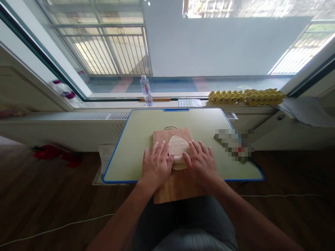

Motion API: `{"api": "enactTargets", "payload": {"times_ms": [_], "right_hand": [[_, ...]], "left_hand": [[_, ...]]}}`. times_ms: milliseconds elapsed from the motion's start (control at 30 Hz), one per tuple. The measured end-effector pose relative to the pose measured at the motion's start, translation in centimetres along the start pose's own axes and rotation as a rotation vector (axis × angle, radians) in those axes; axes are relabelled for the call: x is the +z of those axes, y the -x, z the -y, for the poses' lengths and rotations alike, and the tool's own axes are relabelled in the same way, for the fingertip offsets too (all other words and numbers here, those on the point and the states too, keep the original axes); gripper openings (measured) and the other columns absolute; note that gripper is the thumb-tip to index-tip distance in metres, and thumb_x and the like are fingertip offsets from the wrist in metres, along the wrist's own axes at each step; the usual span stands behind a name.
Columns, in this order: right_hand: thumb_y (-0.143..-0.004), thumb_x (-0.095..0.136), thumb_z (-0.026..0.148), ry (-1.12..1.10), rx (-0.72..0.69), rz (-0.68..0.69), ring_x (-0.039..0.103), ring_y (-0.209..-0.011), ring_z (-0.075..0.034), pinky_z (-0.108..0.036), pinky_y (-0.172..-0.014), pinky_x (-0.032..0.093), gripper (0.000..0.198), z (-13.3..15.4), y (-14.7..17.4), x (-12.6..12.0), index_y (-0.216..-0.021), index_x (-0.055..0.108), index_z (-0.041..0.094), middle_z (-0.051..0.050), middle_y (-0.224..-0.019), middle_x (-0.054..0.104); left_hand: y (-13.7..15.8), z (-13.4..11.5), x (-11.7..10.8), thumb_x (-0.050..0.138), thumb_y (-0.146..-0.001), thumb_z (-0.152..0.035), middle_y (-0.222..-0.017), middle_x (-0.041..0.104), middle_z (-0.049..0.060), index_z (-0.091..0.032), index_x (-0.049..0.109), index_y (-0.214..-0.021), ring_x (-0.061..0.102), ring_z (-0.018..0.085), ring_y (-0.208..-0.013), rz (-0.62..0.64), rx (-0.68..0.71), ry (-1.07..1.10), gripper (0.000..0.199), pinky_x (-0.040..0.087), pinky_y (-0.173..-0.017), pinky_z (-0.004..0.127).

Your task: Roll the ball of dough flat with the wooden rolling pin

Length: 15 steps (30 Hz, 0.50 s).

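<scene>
A cylindrical pin (179, 159) crosses dough (178, 145) — flat, rounded.

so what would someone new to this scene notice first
Probably the pale flattened dough on the wooden board at centre, with a rolling pin across it between the left-hand grip and the right-hand grip. Next, the bright yellow bumpy object on the windowsill at right, then the red object on the floor at left.

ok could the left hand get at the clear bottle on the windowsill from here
Probably, with a forward stretch: the left hand would have to leave the rolling pin, and the clear bottle stands beyond the far edge of the table, but nothing visible blocks the way.
</scene>
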State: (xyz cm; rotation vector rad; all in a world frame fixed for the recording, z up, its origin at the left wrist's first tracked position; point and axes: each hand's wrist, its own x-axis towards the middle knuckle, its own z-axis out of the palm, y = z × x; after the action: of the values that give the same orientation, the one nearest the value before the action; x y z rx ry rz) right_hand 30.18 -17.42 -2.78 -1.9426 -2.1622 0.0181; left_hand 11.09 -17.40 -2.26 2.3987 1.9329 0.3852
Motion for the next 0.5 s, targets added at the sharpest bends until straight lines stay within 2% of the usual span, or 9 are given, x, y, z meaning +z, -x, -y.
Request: {"api": "enactTargets", "payload": {"times_ms": [100, 200, 267, 367, 500], "right_hand": [[-0.109, 0.032, 0.047, 0.002, -0.037, -0.014, 0.036, -0.154, -0.034, -0.057, -0.124, 0.026, 0.06, -0.1, 2.8, -0.1, -0.157, 0.05, 0.015, -0.012, -0.164, 0.048], [-0.11, 0.032, 0.045, 0.001, -0.054, -0.035, 0.036, -0.154, -0.032, -0.056, -0.125, 0.025, 0.058, -0.3, 3.7, 0.1, -0.158, 0.049, 0.016, -0.012, -0.165, 0.047], [-0.11, 0.031, 0.046, -0.001, -0.044, -0.018, 0.036, -0.154, -0.032, -0.058, -0.125, 0.024, 0.058, -0.3, 2.9, 0.1, -0.156, 0.051, 0.017, -0.012, -0.164, 0.047], [-0.11, 0.03, 0.05, -0.003, -0.015, 0.001, 0.034, -0.155, -0.034, -0.062, -0.125, 0.021, 0.06, -0.1, 0.0, 0.1, -0.155, 0.053, 0.017, -0.012, -0.164, 0.048], [-0.108, 0.036, 0.05, -0.02, 0.045, 0.005, 0.035, -0.154, -0.036, -0.065, -0.124, 0.023, 0.063, 0.2, -3.5, 0.2, -0.159, 0.046, 0.015, -0.013, -0.164, 0.047]], "left_hand": [[3.1, -0.4, -0.3, 0.035, -0.108, -0.049, -0.166, 0.045, 0.009, -0.022, 0.048, -0.159, 0.04, 0.033, -0.155, -0.01, 0.016, -0.003, 0.059, 0.032, -0.125, 0.061], [4.3, -0.6, -0.5, 0.036, -0.107, -0.051, -0.166, 0.045, 0.009, -0.022, 0.046, -0.16, 0.039, 0.033, -0.156, -0.015, 0.019, -0.008, 0.06, 0.03, -0.126, 0.061], [3.5, -0.6, -0.5, 0.035, -0.108, -0.05, -0.166, 0.045, 0.009, -0.023, 0.048, -0.159, 0.039, 0.033, -0.155, -0.008, 0.012, -0.004, 0.06, 0.029, -0.126, 0.062], [0.9, -0.4, -0.3, 0.032, -0.109, -0.05, -0.165, 0.046, 0.009, -0.023, 0.052, -0.156, 0.04, 0.033, -0.155, 0.001, -0.01, -0.003, 0.058, 0.028, -0.125, 0.067], [-1.6, -0.1, 0.0, 0.033, -0.109, -0.048, -0.164, 0.048, 0.007, -0.026, 0.057, -0.152, 0.04, 0.034, -0.154, -0.018, -0.027, -0.022, 0.054, 0.026, -0.124, 0.07]]}}
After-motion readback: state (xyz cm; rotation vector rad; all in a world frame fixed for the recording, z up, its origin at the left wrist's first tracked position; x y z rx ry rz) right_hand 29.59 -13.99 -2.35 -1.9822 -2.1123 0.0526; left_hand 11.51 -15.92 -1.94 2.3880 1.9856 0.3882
